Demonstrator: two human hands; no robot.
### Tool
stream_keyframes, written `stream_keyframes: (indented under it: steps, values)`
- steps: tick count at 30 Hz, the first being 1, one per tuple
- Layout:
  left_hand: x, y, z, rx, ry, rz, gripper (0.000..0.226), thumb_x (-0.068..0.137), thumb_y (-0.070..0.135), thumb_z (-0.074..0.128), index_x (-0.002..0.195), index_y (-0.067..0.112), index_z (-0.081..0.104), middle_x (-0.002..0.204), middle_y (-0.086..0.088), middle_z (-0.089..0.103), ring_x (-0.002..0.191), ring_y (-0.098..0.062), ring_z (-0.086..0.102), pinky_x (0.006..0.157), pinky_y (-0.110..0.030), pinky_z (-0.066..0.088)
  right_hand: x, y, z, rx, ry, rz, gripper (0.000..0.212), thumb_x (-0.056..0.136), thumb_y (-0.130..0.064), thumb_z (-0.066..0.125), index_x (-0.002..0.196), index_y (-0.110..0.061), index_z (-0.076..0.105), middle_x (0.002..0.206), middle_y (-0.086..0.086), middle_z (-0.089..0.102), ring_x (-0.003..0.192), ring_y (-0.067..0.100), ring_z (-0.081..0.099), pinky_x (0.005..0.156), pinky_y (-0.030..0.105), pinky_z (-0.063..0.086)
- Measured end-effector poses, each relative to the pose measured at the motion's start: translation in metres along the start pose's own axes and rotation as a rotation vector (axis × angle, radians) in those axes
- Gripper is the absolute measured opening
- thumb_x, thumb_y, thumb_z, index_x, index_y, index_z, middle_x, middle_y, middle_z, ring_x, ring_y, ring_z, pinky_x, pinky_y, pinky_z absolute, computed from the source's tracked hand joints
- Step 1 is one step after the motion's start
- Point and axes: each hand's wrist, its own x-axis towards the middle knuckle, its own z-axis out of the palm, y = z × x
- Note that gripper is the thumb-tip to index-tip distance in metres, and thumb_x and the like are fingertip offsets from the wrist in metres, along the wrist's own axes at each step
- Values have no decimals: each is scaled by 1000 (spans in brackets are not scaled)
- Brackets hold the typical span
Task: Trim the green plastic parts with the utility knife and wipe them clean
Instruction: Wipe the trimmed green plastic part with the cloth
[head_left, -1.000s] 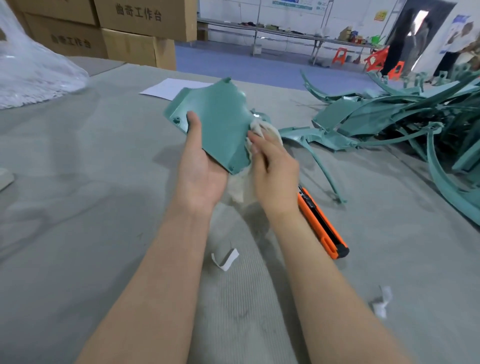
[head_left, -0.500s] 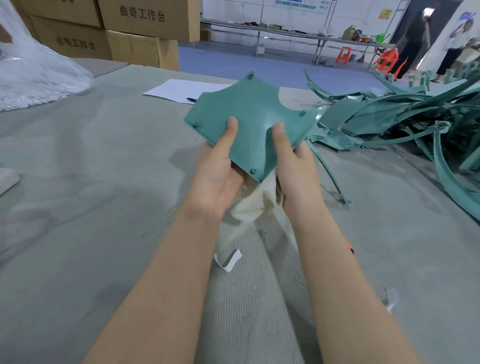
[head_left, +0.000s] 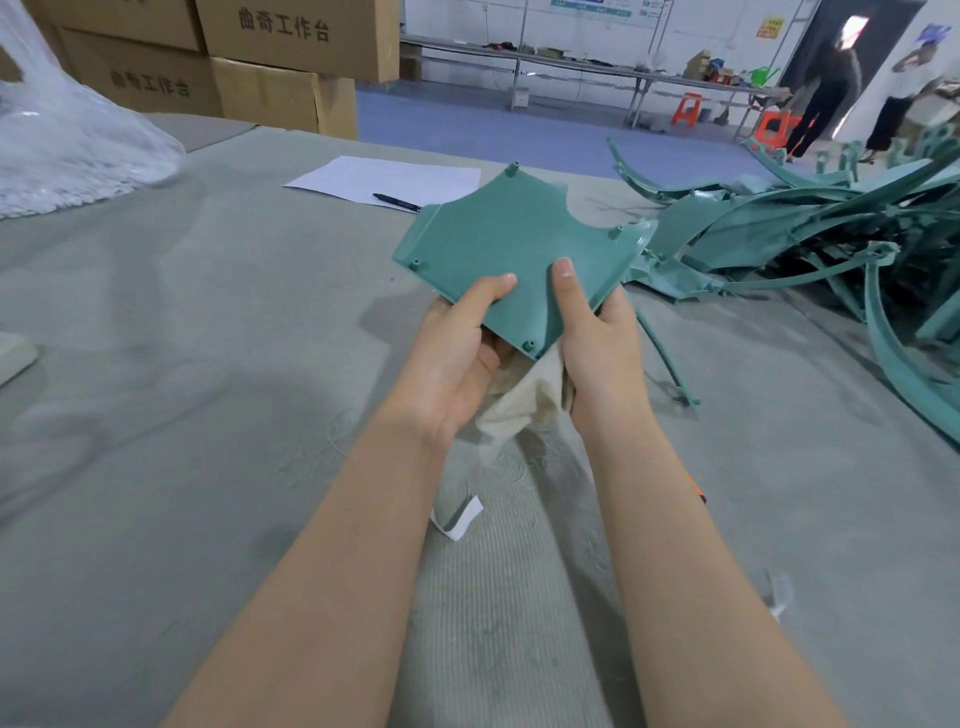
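Observation:
I hold a flat green plastic part (head_left: 511, 244) with small pegs at its corners above the grey table. My left hand (head_left: 457, 348) grips its near left edge, thumb on top. My right hand (head_left: 597, 332) grips the near right edge, thumb on the face. A cream cloth (head_left: 524, 395) hangs under the part between both hands. Only a sliver of the orange utility knife (head_left: 697, 488) shows beside my right forearm; the rest is hidden.
A pile of green plastic parts (head_left: 810, 228) lies at the right. A white sheet (head_left: 384, 176) with a pen (head_left: 397, 202) is behind the part. Cardboard boxes (head_left: 260, 67) and a clear bag (head_left: 67, 140) stand at back left. Paper scraps (head_left: 460, 519) lie near my arms.
The part was turned from wiping with the cloth to being held flat in both hands. It now sits a little farther right, and the knife is covered by my right forearm.

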Motion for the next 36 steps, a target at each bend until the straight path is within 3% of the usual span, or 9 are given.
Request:
stream_keyframes:
  steps: [6, 13, 19, 27, 31, 36]
  values:
    - [-2, 2, -1, -17, 68, 2, 18, 91, 8, 56, 106, 8, 65, 97, -8, 72, 82, -18, 70, 68, -29, 58, 0, 4, 2, -60, -71, -37, 17, 97, -17, 57, 113, -13, 61, 106, 0, 71, 99, 13, 68, 84, 28, 55]
    - [-4, 1, 6, -11, 56, -39, 25, 91, -2, 46, 110, 5, 61, 109, -13, 64, 89, -22, 63, 79, -31, 55, 1, 1, 0, -66, -17, -42, 26, 97, -18, 57, 120, -6, 60, 114, 8, 70, 106, 19, 67, 94, 39, 53]
    - [-4, 2, 2, -65, 50, -50, 20, 93, 7, 52, 109, 7, 63, 102, -10, 69, 84, -20, 67, 68, -27, 58, 1, 4, 0, -75, -62, -48, 18, 97, -17, 57, 113, -11, 62, 106, 2, 71, 98, 14, 69, 83, 27, 56]
    - [-1, -2, 3, -33, 28, -65, 24, 90, -3, 49, 108, 5, 62, 94, -9, 70, 79, -18, 67, 68, -27, 58, 3, 4, -1, -45, -12, -9, 27, 98, -16, 56, 121, -4, 60, 116, 10, 69, 108, 23, 66, 97, 45, 51]
    - [-2, -4, 4, -40, 34, -79, 23, 92, 1, 53, 113, 6, 61, 98, -8, 70, 79, -16, 69, 70, -26, 59, 4, 6, -3, -60, -17, -3, 26, 97, -17, 56, 120, -5, 61, 114, 9, 69, 106, 22, 66, 96, 43, 52]
    - [-2, 0, 2, -41, 50, -76, 18, 92, 2, 52, 104, 9, 63, 96, -7, 70, 79, -17, 68, 70, -26, 58, 6, 7, -3, -110, -41, -22, 20, 97, -19, 57, 114, -10, 63, 108, 4, 71, 101, 17, 68, 91, 38, 55]
